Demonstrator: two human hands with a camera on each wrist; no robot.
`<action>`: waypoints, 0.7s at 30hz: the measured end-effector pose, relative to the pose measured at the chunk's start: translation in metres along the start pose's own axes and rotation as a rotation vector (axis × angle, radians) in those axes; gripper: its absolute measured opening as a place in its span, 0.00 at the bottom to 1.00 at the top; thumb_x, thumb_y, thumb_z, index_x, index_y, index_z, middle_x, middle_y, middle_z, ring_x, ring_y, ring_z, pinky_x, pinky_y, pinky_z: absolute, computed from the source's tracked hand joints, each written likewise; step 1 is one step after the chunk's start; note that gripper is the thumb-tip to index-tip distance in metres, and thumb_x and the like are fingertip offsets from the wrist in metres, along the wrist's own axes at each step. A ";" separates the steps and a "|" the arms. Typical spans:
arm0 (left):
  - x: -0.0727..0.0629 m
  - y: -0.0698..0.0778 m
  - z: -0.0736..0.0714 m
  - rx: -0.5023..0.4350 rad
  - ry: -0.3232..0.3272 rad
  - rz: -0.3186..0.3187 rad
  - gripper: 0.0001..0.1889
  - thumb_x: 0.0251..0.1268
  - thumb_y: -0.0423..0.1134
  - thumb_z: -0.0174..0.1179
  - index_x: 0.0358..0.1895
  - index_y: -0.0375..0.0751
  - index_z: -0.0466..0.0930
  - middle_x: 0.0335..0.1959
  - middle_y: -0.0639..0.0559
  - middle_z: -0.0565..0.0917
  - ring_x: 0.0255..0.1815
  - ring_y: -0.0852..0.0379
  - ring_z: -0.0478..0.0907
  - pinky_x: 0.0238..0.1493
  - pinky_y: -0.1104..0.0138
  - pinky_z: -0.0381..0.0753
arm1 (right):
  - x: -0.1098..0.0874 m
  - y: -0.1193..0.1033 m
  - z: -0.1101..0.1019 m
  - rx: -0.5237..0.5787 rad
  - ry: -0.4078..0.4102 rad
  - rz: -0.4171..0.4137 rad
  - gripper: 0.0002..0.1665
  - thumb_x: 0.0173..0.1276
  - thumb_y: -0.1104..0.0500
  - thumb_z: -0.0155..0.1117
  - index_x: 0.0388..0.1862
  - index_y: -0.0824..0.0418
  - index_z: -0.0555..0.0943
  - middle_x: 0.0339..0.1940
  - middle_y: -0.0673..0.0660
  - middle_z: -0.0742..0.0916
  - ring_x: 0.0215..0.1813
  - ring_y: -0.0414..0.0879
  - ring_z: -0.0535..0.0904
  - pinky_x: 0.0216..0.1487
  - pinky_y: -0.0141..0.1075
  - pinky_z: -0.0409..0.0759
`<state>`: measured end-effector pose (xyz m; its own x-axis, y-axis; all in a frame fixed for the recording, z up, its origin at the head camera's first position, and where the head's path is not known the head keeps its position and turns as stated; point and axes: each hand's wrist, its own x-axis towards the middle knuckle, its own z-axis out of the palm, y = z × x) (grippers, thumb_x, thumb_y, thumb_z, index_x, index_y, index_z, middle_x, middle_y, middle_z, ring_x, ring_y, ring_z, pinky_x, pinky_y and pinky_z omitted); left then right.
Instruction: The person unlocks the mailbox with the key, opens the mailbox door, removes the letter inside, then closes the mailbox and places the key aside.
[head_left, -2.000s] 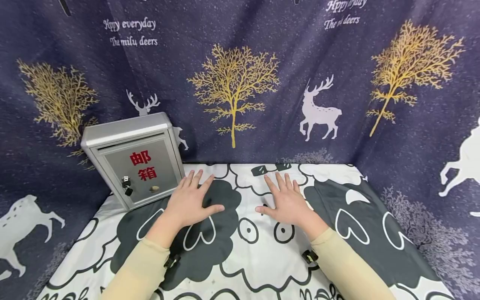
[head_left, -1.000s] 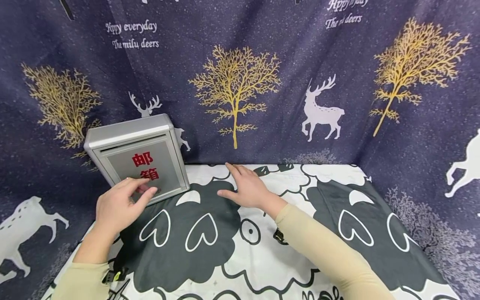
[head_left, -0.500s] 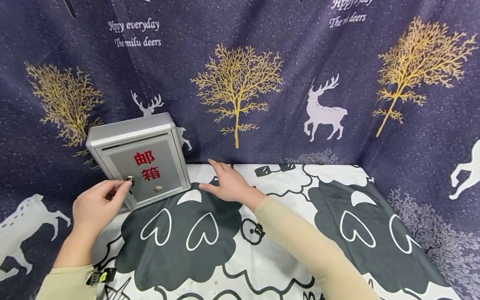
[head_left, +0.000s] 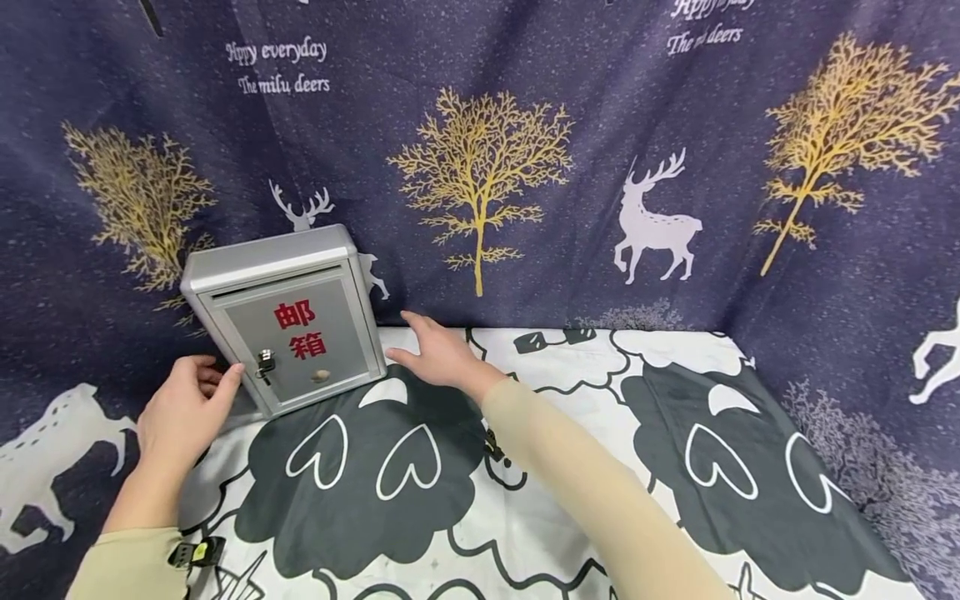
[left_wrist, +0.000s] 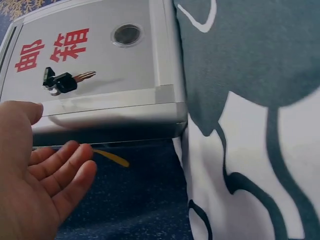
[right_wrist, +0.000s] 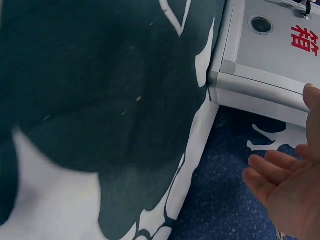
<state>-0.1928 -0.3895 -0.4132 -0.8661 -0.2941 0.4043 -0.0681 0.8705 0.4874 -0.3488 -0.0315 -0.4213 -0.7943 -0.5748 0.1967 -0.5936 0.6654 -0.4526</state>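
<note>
A silver metal mailbox (head_left: 341,317) with red characters on its door stands at the left. Keys (left_wrist: 70,82) with black heads hang from the lock on the door, beside a round window (left_wrist: 126,35). My left hand (head_left: 180,412) is at the box's left side, thumb by the front edge and the other fingers spread beside the wall. Whether that hand touches the box is hard to tell. On the opposite side, my right hand (head_left: 442,354) has its thumb and fingers spread close to the right wall, seemingly a small gap away; it holds nothing.
Under the box lies a black-and-white cartoon cloth (head_left: 540,517) covering the table. Behind it hangs a dark blue curtain (head_left: 555,267) printed with deer and golden trees, which also runs along both sides.
Both hands have left the middle of the cloth for the mailbox. The left hand was at the lock half a second ago and now sits at the left side; the right hand has moved left.
</note>
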 end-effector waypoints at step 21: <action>0.008 -0.007 0.011 -0.023 -0.131 0.041 0.35 0.94 0.56 0.46 0.89 0.40 0.54 0.66 0.23 0.81 0.61 0.16 0.79 0.52 0.27 0.75 | 0.039 -0.024 0.003 0.165 -0.018 -0.059 0.47 0.90 0.42 0.60 0.95 0.57 0.55 0.83 0.57 0.78 0.73 0.50 0.85 0.73 0.40 0.80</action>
<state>-0.2048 -0.3937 -0.4221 -0.9254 -0.2031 0.3201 -0.0212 0.8708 0.4911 -0.3652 -0.0714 -0.4052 -0.7551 -0.6203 0.2123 -0.6091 0.5438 -0.5773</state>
